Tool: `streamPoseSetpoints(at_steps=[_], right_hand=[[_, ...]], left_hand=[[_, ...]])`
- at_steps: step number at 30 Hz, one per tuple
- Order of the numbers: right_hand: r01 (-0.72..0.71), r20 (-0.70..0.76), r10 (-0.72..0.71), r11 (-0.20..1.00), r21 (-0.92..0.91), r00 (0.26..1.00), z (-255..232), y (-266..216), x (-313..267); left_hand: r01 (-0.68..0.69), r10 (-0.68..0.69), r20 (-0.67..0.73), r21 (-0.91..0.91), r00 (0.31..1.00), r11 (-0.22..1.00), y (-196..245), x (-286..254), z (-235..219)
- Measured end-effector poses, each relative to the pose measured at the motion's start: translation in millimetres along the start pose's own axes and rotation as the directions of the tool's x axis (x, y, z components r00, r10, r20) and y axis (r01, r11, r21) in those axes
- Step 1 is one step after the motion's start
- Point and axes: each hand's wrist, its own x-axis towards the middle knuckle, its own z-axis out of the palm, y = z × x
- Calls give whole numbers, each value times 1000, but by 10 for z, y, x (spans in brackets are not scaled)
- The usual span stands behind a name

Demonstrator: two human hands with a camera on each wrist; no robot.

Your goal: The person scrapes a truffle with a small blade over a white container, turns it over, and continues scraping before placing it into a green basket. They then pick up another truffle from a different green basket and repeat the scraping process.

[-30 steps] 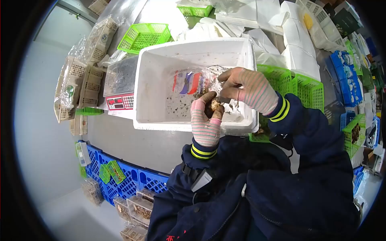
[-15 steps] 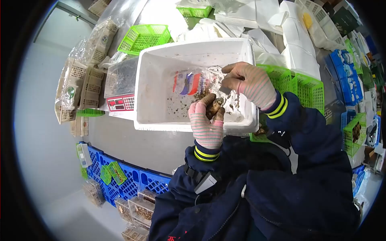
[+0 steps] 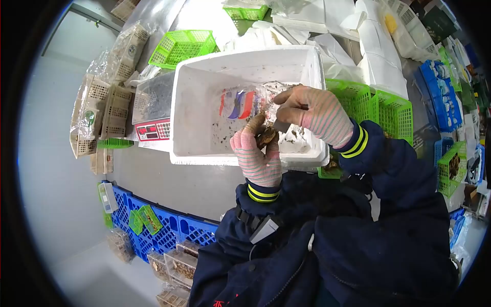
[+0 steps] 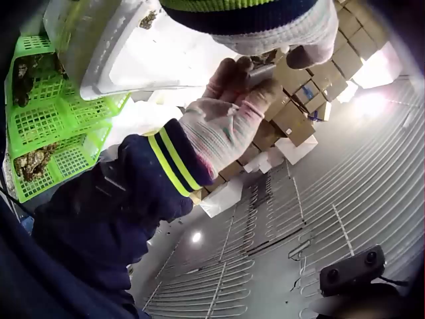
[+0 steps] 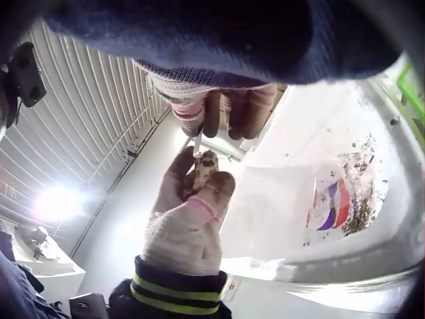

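Nearest the camera is a person in a dark navy jacket (image 3: 378, 240) with yellow-striped cuffs and a small grey-and-black device (image 3: 264, 229) strapped on the left sleeve. Both hands are in striped knit gloves with really grubby fingertips. The left hand (image 3: 257, 156) has a knobbly brown lump (image 3: 266, 137) gripped between thumb and fingers, up over the near side of a white foam box (image 3: 193, 115). The right hand (image 3: 319, 113) is pinching a flat grey blade (image 3: 281, 126), its edge right by the top of the lump; can't tell if they're actually touching. Inside the box there's dark dirt scattered about, plus a red and blue print (image 3: 240, 105) on the bottom.

The box sits on a grey worktop (image 3: 163, 174). Left of it is a scale with a red keypad (image 3: 153, 130), then beige baskets (image 3: 89, 115) in clear plastic wrap. Two green baskets (image 3: 350, 100) are just to the right, another (image 3: 184, 48) sits behind the box's left corner, and white sheets (image 3: 378, 51) are spread further back. Off to the lower left are blue lattice panels (image 3: 192, 233) and clear containers of small brown bits (image 3: 181, 268). Left wrist view also catches stacked cardboard boxes (image 4: 292, 123) way in back.
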Motion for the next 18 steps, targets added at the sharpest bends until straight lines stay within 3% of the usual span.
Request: streamPoseSetpoints(at_steps=[3,5,8,11,13,15,16,18], right_hand=[[-110,-93,103,992,-67,990,-20,68,40],[-77,-93,74,996,-33,993,-7,65,5],[38,-1,-39,995,-95,999,31,109,11],[-58,-113,61,998,30,992,-27,82,35],[-77,-74,76,997,0,994,19,40,-9],[-5,-14,3,996,-89,1000,57,70,25],[-107,-83,101,992,-63,991,31,35,22],[-87,-64,85,996,-31,994,20,17,5]], left_hand=[[-17,17,-43,0,999,1000,20,23,5],[45,-46,-46,-27,998,999,22,-14,-2],[10,-11,-57,-19,998,1000,5,-13,13],[-1,-3,-97,-41,995,999,-82,-43,33],[3,-6,-100,-34,995,999,-87,-54,30],[-11,7,-105,-34,994,999,-92,-21,45],[-33,30,-107,-22,994,999,-104,-19,44],[-76,84,-119,71,989,995,-128,-15,30]])
